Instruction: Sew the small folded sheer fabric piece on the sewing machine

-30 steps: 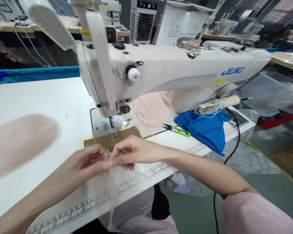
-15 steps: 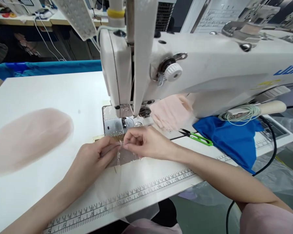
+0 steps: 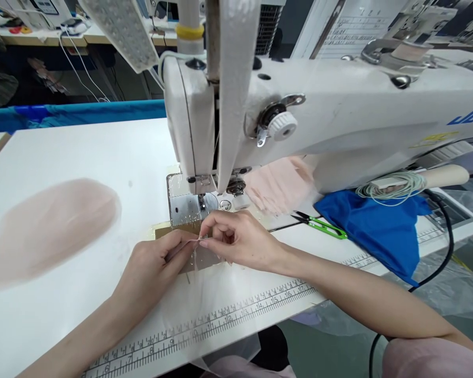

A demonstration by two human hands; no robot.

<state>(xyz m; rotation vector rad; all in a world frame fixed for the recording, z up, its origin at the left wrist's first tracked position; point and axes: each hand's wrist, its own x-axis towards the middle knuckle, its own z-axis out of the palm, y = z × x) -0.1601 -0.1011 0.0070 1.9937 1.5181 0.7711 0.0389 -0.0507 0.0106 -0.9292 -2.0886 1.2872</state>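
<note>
At the frame's center, the left hand (image 3: 153,265) has its grip pinched shut on the edge of a sheer fabric strip (image 3: 197,294); the right hand (image 3: 236,239) pinches the same edge, fingertips meeting, just below the sewing machine's presser foot (image 3: 201,202) on the white tabletop (image 3: 82,152).

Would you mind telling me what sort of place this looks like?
Probably a garment sewing workshop: an industrial sewing machine, a white table with a printed ruler, and thread snips.
</note>
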